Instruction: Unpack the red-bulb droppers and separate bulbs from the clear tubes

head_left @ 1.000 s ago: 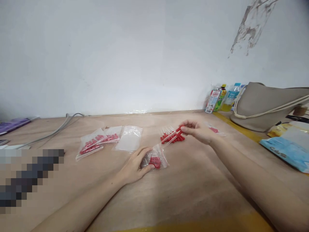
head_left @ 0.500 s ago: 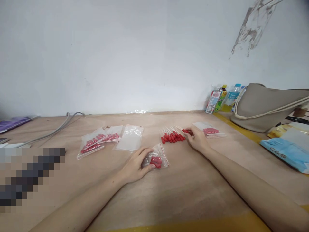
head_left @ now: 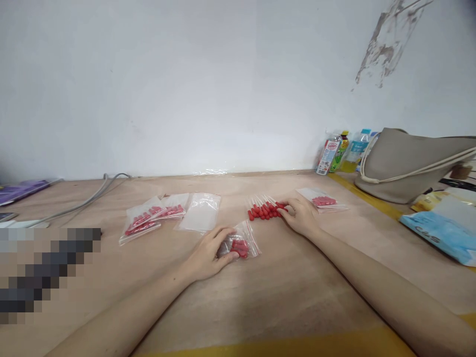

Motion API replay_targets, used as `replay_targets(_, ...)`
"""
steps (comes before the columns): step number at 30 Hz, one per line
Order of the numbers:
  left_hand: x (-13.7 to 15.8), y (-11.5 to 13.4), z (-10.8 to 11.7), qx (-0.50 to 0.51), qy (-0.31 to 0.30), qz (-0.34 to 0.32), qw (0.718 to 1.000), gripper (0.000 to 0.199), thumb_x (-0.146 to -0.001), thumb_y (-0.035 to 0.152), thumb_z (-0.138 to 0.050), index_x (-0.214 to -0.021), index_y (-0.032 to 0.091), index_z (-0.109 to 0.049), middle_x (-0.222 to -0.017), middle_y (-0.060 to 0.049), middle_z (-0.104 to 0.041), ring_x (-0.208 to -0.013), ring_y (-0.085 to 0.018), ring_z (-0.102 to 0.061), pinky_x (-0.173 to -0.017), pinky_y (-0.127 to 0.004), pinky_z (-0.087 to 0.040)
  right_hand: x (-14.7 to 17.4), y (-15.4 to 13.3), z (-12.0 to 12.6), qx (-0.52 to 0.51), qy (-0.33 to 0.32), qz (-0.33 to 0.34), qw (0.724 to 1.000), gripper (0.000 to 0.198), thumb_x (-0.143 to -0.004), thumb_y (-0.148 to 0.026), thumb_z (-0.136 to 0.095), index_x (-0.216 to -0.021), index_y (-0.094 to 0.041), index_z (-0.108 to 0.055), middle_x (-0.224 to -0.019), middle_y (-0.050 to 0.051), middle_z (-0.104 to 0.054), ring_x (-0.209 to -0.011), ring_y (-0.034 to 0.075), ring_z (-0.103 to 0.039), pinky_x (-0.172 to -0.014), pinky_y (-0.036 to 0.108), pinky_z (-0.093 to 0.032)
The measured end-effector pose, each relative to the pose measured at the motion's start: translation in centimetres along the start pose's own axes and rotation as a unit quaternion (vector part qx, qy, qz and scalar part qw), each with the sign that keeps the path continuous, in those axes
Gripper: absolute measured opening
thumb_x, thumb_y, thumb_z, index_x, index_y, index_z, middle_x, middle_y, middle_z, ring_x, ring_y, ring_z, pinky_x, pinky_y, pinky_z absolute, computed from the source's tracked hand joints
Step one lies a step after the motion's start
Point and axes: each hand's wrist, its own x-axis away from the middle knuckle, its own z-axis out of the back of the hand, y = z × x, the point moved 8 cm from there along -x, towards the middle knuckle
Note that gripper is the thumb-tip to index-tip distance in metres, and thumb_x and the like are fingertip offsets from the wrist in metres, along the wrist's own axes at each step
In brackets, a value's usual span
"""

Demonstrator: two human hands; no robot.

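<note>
A small clear zip bag [head_left: 250, 238] with several red pieces inside lies on the table in front of me. My left hand [head_left: 214, 254] holds it by its left side, fingers over the bag and thumb along its near edge. Beyond it is a pile of red-headed pieces [head_left: 265, 210] with thin pale stems pointing away from me. My right hand [head_left: 298, 214] is at the right end of this pile, thumb and fingertips closed on a red-headed piece [head_left: 282, 207]. Whether it pinches more than one is hard to make out.
Filled zip bags [head_left: 148, 218] overlap on the left, beside flat zip bags [head_left: 201, 212]. Another filled bag [head_left: 324, 201] lies behind my right hand. A grey cable [head_left: 87, 198] runs at left. Bottles [head_left: 357, 151], a grey bag [head_left: 405, 163] and a blue packet [head_left: 439, 235] stand at right.
My right hand has shifted slightly left, to the right end of the pile, and its fingers have drawn closer together. My left hand stays on the bag.
</note>
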Motion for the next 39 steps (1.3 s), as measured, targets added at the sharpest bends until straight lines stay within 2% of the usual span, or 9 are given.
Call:
replay_targets(7, 0.0, -0.1, 0.0, 0.0, 0.0, 0.002, 1.0, 0.046, -0.081, 0.041, -0.051, -0.122, 0.023, -0.041, -0.121, -0.008, -0.048, -0.109, -0.022, -0.048, -0.092, -0.037, -0.041, 0.1, 0.4, -0.6, -0.013, -0.041, 0.001, 0.999, 0.02, -0.074, -0.032, -0.057, -0.089, -0.021, -0.064, -0.088, 0.004, -0.066, -0.084, 0.021, -0.058, -0.081, 0.037, -0.041)
replay_targets(12, 0.0, -0.3, 0.0, -0.002, 0.0, 0.011, 1.0, 0.049, -0.08, 0.041, -0.052, -0.123, 0.022, -0.04, -0.124, -0.009, -0.047, -0.111, -0.023, -0.047, -0.095, -0.038, -0.04, 0.0, -0.9, 1.7, -0.046, 0.059, -0.009, 0.997, 0.017, -0.077, -0.032, -0.053, -0.081, -0.019, -0.063, -0.081, 0.006, -0.064, -0.08, 0.02, -0.056, -0.076, 0.034, -0.042)
replay_targets(14, 0.0, -0.2, 0.0, 0.0, 0.0, 0.011, 1.0, 0.049, -0.08, 0.041, -0.052, -0.124, 0.022, -0.04, -0.124, -0.009, -0.047, -0.112, -0.023, -0.047, -0.095, -0.039, -0.04, 0.2, -2.3, 1.8, -0.067, 0.061, -0.005, 0.996, 0.015, -0.076, -0.032, -0.054, -0.075, -0.019, -0.062, -0.073, 0.005, -0.062, -0.073, 0.018, -0.055, -0.072, 0.033, -0.041)
replay_targets(18, -0.1, -0.2, -0.1, 0.008, -0.008, 0.011, 1.0, 0.049, -0.081, 0.04, -0.052, -0.125, 0.022, -0.038, -0.124, -0.009, -0.047, -0.11, -0.023, -0.048, -0.093, -0.039, -0.041, 1.2, -6.8, -1.1, -0.122, -0.09, 0.054, 0.987, 0.015, -0.076, -0.032, -0.056, -0.069, -0.021, -0.064, -0.067, 0.002, -0.06, -0.07, 0.016, -0.052, -0.074, 0.033, -0.037)
replay_targets(22, 0.0, 0.0, -0.1, 0.009, -0.003, -0.006, 1.0, 0.049, -0.081, 0.037, -0.051, -0.125, 0.021, -0.036, -0.126, -0.009, -0.045, -0.114, -0.022, -0.045, -0.096, -0.038, -0.039, 2.7, -10.3, -3.6, -0.127, -0.217, 0.107, 0.962, 0.014, -0.075, -0.036, -0.059, -0.078, -0.026, -0.068, -0.071, 0.001, -0.059, -0.075, 0.017, -0.049, -0.075, 0.033, -0.033)
replay_targets(26, 0.1, 0.5, -0.1, 0.007, -0.006, -0.032, 0.999, 0.049, -0.081, 0.032, -0.05, -0.127, 0.021, -0.035, -0.13, -0.01, -0.042, -0.119, -0.023, -0.041, -0.1, -0.041, -0.036, 3.1, -11.8, -4.2, -0.167, -0.262, 0.12, 0.943, 0.021, -0.076, -0.038, -0.06, -0.094, -0.028, -0.066, -0.088, 0.002, -0.06, -0.087, 0.018, -0.049, -0.079, 0.033, -0.034)
replay_targets(30, 0.0, 0.8, -0.3, 0.01, -0.013, -0.041, 0.999, 0.048, -0.082, 0.029, -0.048, -0.128, 0.021, -0.034, -0.13, -0.01, -0.042, -0.12, -0.023, -0.039, -0.101, -0.042, -0.034, 3.2, -12.6, -4.5, -0.211, -0.299, 0.125, 0.922, 0.023, -0.072, -0.039, -0.064, -0.09, -0.025, -0.066, -0.097, 0.002, -0.06, -0.094, 0.019, -0.05, -0.083, 0.033, -0.035)
replay_targets(34, 0.0, 0.7, -0.3, 0.008, -0.012, -0.04, 0.999, 0.047, -0.084, 0.03, -0.047, -0.128, 0.021, -0.033, -0.131, -0.009, -0.041, -0.121, -0.021, -0.039, -0.101, -0.04, -0.035, 3.2, -11.8, -5.5, -0.258, -0.314, 0.055, 0.912, 0.024, -0.065, -0.034, -0.07, -0.082, -0.018, -0.062, -0.085, 0.001, -0.062, -0.079, 0.016, -0.054, -0.072, 0.027, -0.041)
replay_targets(39, 0.0, 0.6, -0.4, 0.009, -0.018, -0.036, 0.999, 0.049, -0.083, 0.032, -0.048, -0.128, 0.021, -0.033, -0.13, -0.01, -0.042, -0.12, -0.022, -0.04, -0.101, -0.04, -0.035, 3.9, -10.9, -6.7, -0.353, -0.332, -0.037, 0.874, 0.023, -0.067, -0.028, -0.066, -0.084, -0.017, -0.055, -0.074, -0.001, -0.058, -0.065, 0.011, -0.052, -0.057, 0.022, -0.041)
